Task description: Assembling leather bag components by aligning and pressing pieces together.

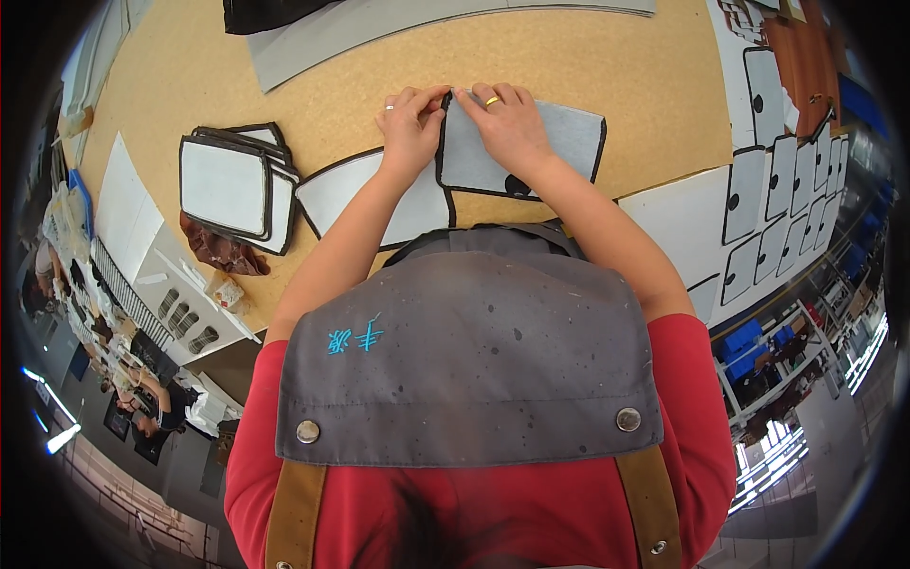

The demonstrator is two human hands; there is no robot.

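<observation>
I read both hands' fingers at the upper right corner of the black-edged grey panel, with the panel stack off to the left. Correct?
Not the upper right corner: the head view shows the left hand and right hand with fingers at the grey panel's upper left corner. The panel stack is off to the left.

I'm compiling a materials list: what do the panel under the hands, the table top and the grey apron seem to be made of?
Panel: perhaps fabric or thin board, matte pale grey with dark edging; the view doesn't settle which.
Table top: probably wood-based board, given its fine-speckled tan surface.
Apron: likely woven cloth with a dull finish, judging by its soft drape and stitched-looking seam.
</observation>
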